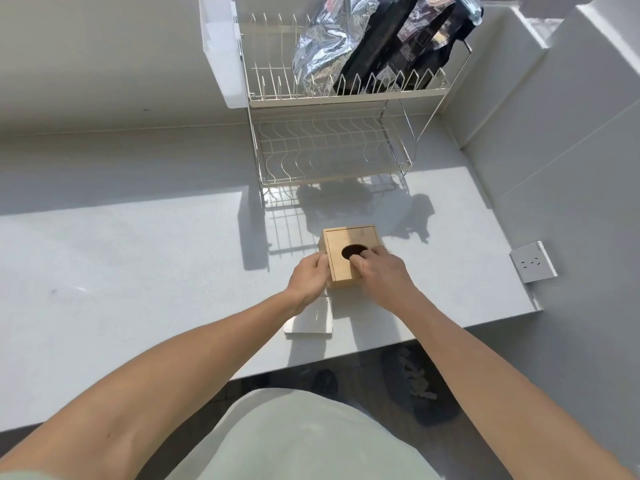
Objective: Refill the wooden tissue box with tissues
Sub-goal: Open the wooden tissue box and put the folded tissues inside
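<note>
The wooden tissue box [349,256] stands on the white table [138,271], in front of the wire dish rack [329,147], with its top panel and dark oval opening facing up. Its right and near-right sides are hidden behind the right hand [381,271], so the grip there is only partly visible: the fingers [356,259] curl over the top panel at the near edge of the opening. The left hand [308,277] presses against the box's left side, its fingers closed on that wall. Nothing can be made out inside the opening. Just nearer than the box lies a white tissue pack [310,322], its far end covered by the left wrist.

The table is sunlit, crossed by hard shadows from the rack. On the rack's upper tier lean a crinkled silver bag [329,43] and dark printed bags [398,39], their tops cut off by the frame edge. A white socket plate [533,262] sits near the table's right edge. The walls are plain white, and the floor below is dark
</note>
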